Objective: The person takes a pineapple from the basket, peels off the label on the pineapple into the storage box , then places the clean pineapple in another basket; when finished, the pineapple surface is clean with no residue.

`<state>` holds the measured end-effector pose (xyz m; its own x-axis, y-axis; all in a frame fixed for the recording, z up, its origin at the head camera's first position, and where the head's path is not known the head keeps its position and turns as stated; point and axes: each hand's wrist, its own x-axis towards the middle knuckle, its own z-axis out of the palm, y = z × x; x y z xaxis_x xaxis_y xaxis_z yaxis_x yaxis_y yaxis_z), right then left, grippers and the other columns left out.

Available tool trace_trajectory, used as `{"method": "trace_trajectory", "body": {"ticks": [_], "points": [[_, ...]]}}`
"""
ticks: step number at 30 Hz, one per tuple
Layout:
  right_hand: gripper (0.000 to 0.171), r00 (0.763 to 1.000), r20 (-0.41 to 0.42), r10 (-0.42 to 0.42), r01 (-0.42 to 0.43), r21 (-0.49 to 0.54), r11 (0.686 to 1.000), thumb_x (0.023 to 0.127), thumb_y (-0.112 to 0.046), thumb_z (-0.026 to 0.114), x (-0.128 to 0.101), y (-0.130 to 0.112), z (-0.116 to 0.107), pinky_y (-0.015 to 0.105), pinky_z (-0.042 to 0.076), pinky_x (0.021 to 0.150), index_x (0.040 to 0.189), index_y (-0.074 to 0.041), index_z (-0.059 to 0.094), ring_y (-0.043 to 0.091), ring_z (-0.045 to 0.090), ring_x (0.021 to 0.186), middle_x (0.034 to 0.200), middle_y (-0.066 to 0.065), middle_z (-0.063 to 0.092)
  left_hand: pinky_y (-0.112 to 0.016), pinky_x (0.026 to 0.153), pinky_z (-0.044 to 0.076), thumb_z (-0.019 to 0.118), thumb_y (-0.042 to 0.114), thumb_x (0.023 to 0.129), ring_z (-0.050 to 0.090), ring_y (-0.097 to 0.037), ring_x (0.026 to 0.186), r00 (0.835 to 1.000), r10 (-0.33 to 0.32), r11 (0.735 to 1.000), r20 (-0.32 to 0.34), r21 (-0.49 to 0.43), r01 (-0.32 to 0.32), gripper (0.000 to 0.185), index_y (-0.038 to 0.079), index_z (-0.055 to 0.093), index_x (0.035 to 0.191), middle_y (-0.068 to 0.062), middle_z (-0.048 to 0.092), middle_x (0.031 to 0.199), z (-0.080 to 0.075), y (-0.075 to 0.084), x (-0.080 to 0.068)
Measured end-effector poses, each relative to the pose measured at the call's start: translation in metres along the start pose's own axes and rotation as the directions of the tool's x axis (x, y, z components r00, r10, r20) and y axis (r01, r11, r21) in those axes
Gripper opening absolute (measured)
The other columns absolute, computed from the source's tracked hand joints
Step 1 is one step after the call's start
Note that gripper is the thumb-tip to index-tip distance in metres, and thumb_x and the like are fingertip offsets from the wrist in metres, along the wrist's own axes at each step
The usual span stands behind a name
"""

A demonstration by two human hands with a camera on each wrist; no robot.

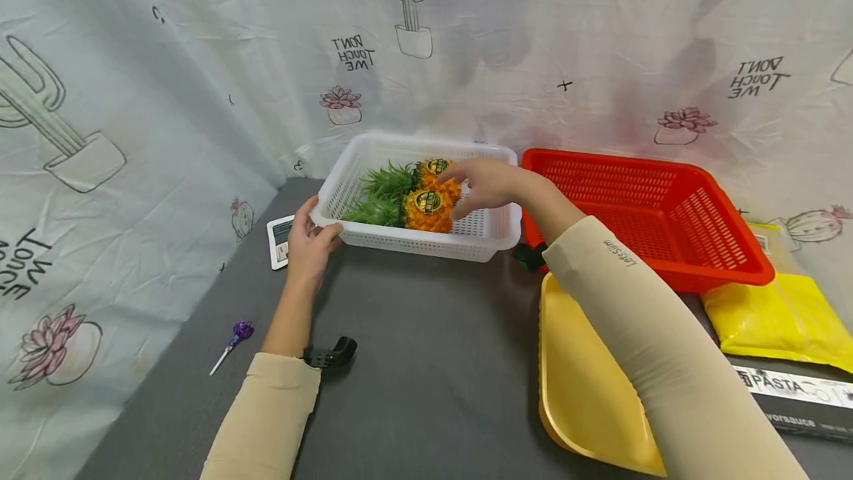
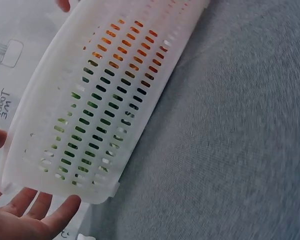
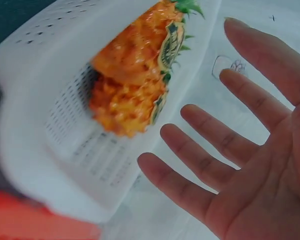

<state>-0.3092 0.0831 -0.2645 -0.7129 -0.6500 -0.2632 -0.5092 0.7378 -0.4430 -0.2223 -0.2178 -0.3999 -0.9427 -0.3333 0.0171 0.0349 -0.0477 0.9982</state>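
Observation:
A white slotted basket stands at the middle back of the grey table. Two orange pineapples with green crowns lie in it, one in front and one behind. My right hand hovers just over them with fingers straight and spread, holding nothing; in the right wrist view the open right hand is beside the pineapples. My left hand rests at the basket's front-left corner. In the left wrist view, the left hand's fingers lie straight under the basket wall.
A red basket sits right of the white one, with a yellow tray in front of it. A yellow bag and a pasta box lie far right. A small white device, a purple lollipop and a black clip lie at left.

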Motion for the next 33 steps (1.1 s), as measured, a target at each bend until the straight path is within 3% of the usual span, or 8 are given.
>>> {"method": "trace_trajectory", "body": {"ticks": [7,18,25,28,33], "points": [[0.067,0.997,0.027,-0.073,0.073,-0.011,0.997,0.091,-0.023,0.077,0.024,-0.012,-0.003,0.055,0.040,0.117,0.153,-0.021,0.052,0.034,0.042,0.147,0.161,0.008,0.045,-0.045,0.103,0.046,0.057,-0.001,0.096,0.045,-0.027,0.144,1.000,-0.005,0.999,-0.002,-0.052,0.005,0.075,0.018,0.029,0.164,-0.013,0.038,0.163,0.002,-0.002,0.001],[0.070,0.995,0.076,-0.061,0.058,0.045,0.997,0.089,-0.018,0.080,0.048,-0.012,-0.010,0.054,0.039,0.118,0.152,-0.027,0.052,0.033,0.032,0.153,0.164,0.006,0.039,-0.050,0.109,0.043,0.058,-0.001,0.097,0.045,-0.027,0.144,1.000,-0.026,0.998,0.008,-0.065,0.026,0.077,0.018,0.027,0.164,-0.013,0.036,0.164,0.000,0.000,-0.002],[0.067,0.988,0.136,-0.075,0.068,0.056,0.996,0.090,-0.016,0.080,0.061,-0.004,-0.003,0.047,0.047,0.112,0.150,-0.032,0.055,0.028,0.028,0.154,0.169,0.001,0.030,-0.053,0.113,0.042,0.059,0.001,0.098,0.042,-0.027,0.148,0.999,-0.034,0.996,0.008,-0.079,0.035,0.075,0.021,0.027,0.164,-0.010,0.035,0.165,0.001,-0.003,-0.005],[0.068,0.988,0.143,-0.054,0.048,0.045,0.998,0.090,-0.018,0.080,0.065,0.000,0.001,0.046,0.054,0.099,0.152,-0.031,0.054,0.030,0.034,0.149,0.171,0.003,0.025,-0.053,0.113,0.041,0.059,0.002,0.099,0.043,-0.027,0.147,0.999,-0.036,0.995,0.009,-0.094,0.036,0.076,0.020,0.026,0.164,-0.010,0.036,0.164,0.002,-0.004,-0.005],[0.071,0.989,0.142,-0.039,0.028,0.073,0.997,0.090,-0.015,0.081,0.073,0.005,0.007,0.040,0.055,0.093,0.153,-0.028,0.052,0.030,0.041,0.144,0.165,0.007,0.036,-0.052,0.113,0.042,0.058,0.002,0.100,0.043,-0.027,0.147,1.000,-0.028,0.996,0.009,-0.086,0.029,0.075,0.020,0.025,0.165,-0.010,0.035,0.165,0.001,-0.002,-0.004]]}}
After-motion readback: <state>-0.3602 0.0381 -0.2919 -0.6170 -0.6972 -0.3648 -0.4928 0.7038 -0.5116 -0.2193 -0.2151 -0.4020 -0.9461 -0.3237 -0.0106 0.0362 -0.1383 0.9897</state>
